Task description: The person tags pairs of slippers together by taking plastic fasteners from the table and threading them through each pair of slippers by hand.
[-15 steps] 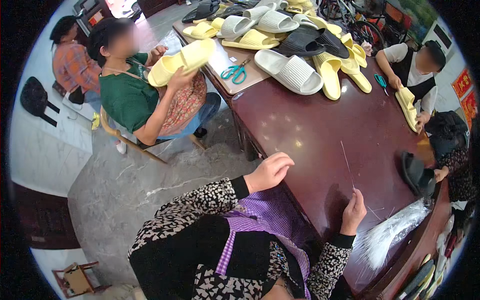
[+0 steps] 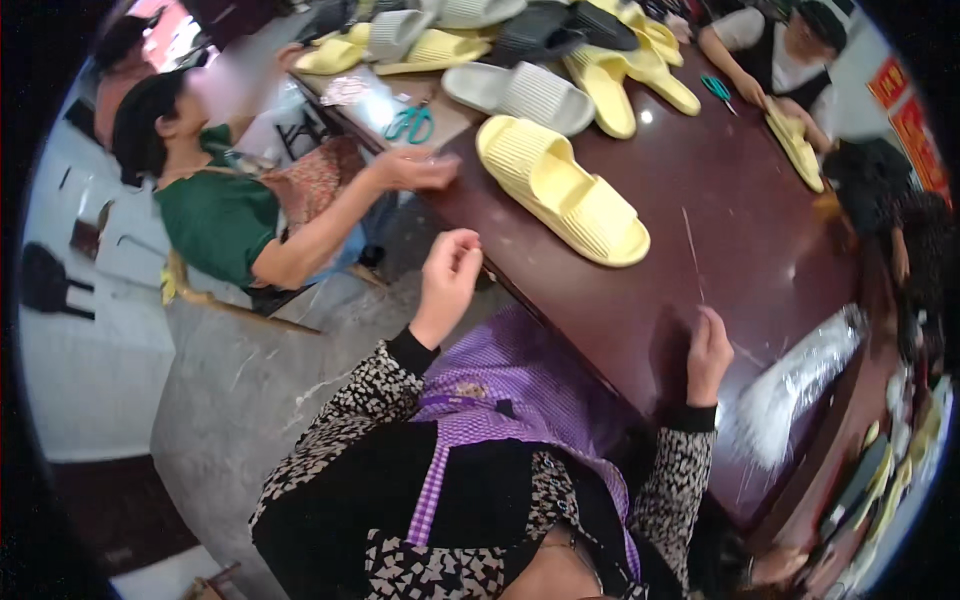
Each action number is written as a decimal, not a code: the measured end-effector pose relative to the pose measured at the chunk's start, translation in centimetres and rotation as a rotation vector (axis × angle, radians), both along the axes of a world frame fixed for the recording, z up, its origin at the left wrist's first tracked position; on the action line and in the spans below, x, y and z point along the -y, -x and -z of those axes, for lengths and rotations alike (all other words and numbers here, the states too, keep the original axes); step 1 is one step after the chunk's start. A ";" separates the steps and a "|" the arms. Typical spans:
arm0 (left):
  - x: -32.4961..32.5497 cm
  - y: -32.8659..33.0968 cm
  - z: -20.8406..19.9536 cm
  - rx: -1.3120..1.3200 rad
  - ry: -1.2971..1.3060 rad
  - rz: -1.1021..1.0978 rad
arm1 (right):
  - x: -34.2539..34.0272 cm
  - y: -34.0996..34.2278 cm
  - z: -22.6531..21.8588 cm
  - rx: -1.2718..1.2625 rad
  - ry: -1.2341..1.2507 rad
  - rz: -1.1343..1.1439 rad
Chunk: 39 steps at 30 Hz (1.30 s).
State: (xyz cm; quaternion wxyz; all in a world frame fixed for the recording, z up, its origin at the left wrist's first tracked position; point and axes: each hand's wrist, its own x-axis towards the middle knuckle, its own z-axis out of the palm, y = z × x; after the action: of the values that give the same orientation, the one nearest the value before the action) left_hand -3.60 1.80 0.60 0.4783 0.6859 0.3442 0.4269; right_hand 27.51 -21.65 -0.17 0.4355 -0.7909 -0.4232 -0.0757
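Light to Lift, Easy to Bend

The pair of yellow slippers (image 2: 565, 195) lies on the dark red table (image 2: 640, 320), and I take it as my landmark. I judge it to be foam: light in weight, soft under the thumb, but firm enough to keep its form. The ribbed straps look like a good place to hook the fingers — or I can grip the sole by its long edge. The surface seems smooth, so a dry grip is better; it should not break easily.

To the right of the slippers is a thin pale strand (image 2: 692, 250). My right hand (image 2: 710, 348), nearer to me than the slippers, has its fingertips closed on the near end. The strand looks almost weightless, springy and a little slippery — best pinched close to its end.

My left hand (image 2: 447, 290) is apart from the right one, to the left of the slippers, with the fingers loosely bent; I cannot tell if something is between them. A white bundle (image 2: 775, 410) lies right of the slippers and nearer to me; a co-worker's hand (image 2: 422, 170) is left of them.
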 end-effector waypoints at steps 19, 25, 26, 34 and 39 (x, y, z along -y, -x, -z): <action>-7.0 1.3 -5.6 0.041 0.187 0.051 | -7.4 10.8 -2.2 -1.348 -0.117 -0.269; -3.9 2.1 -5.8 0.036 0.269 0.177 | -9.0 10.6 -1.5 -1.340 -0.156 -0.166; -3.4 2.0 -5.9 0.055 0.272 0.177 | -9.0 10.3 -1.6 -1.361 -0.174 -0.136; -2.0 2.0 -6.8 0.164 0.301 0.229 | -5.3 8.8 -3.7 -1.156 -0.269 -0.022; -4.1 1.8 -8.0 0.168 0.183 0.197 | 1.3 3.9 -5.2 -0.941 -0.286 0.081</action>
State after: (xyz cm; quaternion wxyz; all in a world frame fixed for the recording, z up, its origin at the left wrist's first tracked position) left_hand -5.43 5.95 8.56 0.6056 0.6316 0.2716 0.4006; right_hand 23.63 -23.00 5.07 0.6803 -0.6874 -0.1347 0.2155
